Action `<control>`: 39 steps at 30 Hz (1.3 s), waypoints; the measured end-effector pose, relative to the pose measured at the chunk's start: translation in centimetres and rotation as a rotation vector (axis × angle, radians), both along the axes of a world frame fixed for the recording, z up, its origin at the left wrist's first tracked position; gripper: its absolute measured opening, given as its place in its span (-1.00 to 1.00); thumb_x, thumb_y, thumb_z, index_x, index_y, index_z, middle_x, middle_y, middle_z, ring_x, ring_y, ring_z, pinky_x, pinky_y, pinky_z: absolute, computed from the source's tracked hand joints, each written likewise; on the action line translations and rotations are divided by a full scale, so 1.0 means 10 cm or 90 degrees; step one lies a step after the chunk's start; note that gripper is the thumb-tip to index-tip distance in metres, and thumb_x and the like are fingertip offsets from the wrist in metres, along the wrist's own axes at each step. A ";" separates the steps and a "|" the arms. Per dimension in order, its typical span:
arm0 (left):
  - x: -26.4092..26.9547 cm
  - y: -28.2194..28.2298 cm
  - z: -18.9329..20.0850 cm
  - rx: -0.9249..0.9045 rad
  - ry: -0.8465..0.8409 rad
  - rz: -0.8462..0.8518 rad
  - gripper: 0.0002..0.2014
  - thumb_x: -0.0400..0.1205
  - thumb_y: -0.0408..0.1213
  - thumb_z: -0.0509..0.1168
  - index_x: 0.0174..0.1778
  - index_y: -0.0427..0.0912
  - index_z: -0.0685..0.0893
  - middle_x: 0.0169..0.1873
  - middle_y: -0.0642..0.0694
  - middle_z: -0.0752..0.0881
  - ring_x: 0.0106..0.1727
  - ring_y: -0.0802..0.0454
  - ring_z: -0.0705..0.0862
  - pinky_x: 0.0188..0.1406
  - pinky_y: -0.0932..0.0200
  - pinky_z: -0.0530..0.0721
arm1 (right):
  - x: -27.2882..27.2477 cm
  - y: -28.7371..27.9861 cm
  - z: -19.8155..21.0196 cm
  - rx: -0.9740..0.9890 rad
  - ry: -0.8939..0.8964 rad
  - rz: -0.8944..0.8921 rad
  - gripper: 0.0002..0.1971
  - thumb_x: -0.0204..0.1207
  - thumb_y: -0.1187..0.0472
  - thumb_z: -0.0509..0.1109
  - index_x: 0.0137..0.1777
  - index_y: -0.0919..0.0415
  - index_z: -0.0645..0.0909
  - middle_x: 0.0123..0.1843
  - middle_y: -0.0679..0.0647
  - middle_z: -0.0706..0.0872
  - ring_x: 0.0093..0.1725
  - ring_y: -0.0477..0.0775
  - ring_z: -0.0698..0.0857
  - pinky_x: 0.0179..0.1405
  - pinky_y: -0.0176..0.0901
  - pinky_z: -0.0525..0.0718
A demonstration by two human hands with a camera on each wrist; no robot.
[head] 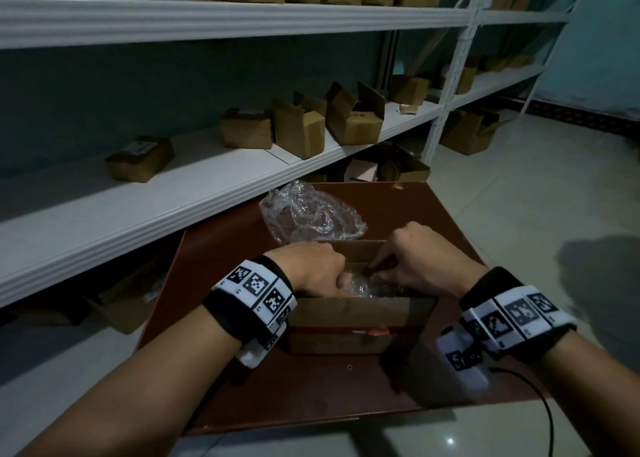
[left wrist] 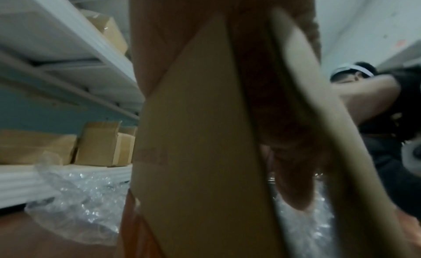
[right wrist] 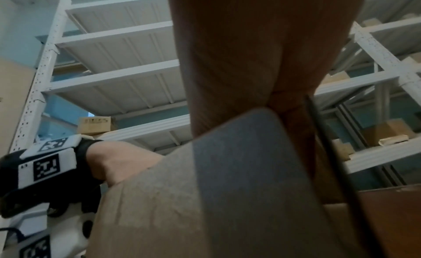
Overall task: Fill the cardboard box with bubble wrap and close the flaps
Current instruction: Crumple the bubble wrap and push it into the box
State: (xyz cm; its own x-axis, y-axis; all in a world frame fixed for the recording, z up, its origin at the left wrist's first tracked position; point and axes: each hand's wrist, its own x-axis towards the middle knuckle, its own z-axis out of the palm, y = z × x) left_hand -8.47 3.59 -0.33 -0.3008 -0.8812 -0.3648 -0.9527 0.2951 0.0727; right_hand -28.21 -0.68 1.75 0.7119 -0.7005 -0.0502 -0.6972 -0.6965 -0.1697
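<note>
An open cardboard box point(head: 360, 314) stands on the reddish-brown table point(head: 311, 387), its flaps up. Clear bubble wrap point(head: 372, 287) lies inside it. My left hand point(head: 332, 276) reaches in from the left and its fingers point(left wrist: 293, 182) point straight down, pressing on the wrap point(left wrist: 303, 227). My right hand point(head: 388, 266) reaches in from the right with fingers stretched down onto the same wrap; their tips are hidden. A box flap point(left wrist: 193, 135) stands beside the left palm, and another flap point(right wrist: 239, 171) covers the right hand's fingers in the right wrist view.
A loose heap of bubble wrap point(head: 311, 214) lies on the table just behind the box, also seen as bubble wrap point(left wrist: 75, 207). White shelving point(head: 207, 179) with several small cardboard boxes point(head: 301, 127) runs along the left. Tiled floor point(head: 536, 197) lies to the right.
</note>
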 end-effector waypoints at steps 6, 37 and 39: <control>-0.04 0.02 0.06 0.046 -0.020 0.003 -0.69 0.71 0.03 0.31 -0.20 -0.12 0.70 -0.20 -0.05 0.64 -0.21 -0.06 0.63 -0.12 0.03 0.54 | 0.08 0.09 0.02 0.090 0.058 -0.041 -0.73 0.49 -0.01 0.61 -0.27 -0.10 0.54 -0.17 -0.14 0.64 -0.23 -0.22 0.64 -0.35 -0.37 0.56; -0.01 0.13 0.10 -0.089 0.006 0.008 -0.59 0.60 0.03 0.43 -0.48 0.04 0.44 -0.36 0.03 0.43 -0.41 0.09 0.43 -0.23 0.09 0.44 | 0.20 0.04 -0.09 -0.089 0.243 0.054 -0.85 0.66 0.08 0.40 0.08 0.13 0.69 -0.11 -0.05 0.55 -0.13 -0.02 0.56 -0.10 -0.21 0.58; -0.03 0.14 0.11 -0.093 -0.001 -0.003 -0.58 0.59 0.06 0.46 -0.46 0.04 0.44 -0.37 0.06 0.41 -0.39 0.04 0.46 -0.20 0.09 0.44 | 0.20 0.06 -0.10 -0.040 0.265 0.034 -0.82 0.70 0.11 0.35 0.14 0.19 0.68 -0.06 -0.02 0.60 -0.04 0.01 0.66 -0.03 -0.20 0.65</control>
State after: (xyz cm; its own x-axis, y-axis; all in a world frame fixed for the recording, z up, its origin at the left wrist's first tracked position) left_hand -8.74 4.97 0.80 -0.3043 -0.9236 -0.2331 -0.9514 0.3068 0.0266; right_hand -26.25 -0.06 0.78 0.6757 -0.6739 -0.2989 -0.6599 -0.7336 0.1623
